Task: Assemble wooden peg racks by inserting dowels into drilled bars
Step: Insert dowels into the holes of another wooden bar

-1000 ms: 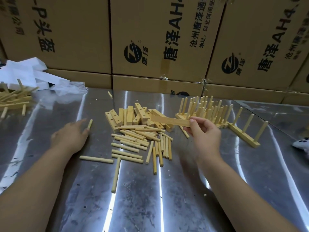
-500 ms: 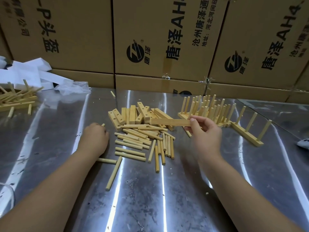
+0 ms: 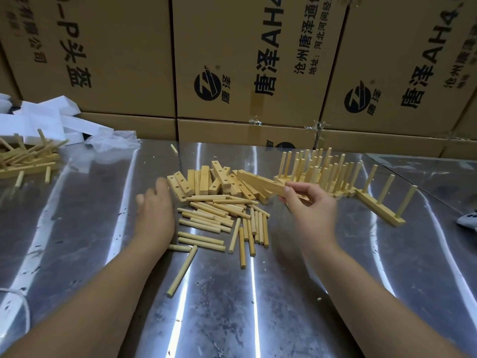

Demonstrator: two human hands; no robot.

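**While one bar hangs bare, the pile waits**

While my right hand pinches one end of a drilled bar, held over the loose bars with no peg showing in it, my left hand lies knuckles-up beside the dowels. I cannot tell whether its fingers curl on one. Behind my right hand a cluster of finished racks stands pegs up, with a single rack just to its right. I judge the job partway done: several racks made, this bar not started, many bars and dowels left on the steel table.
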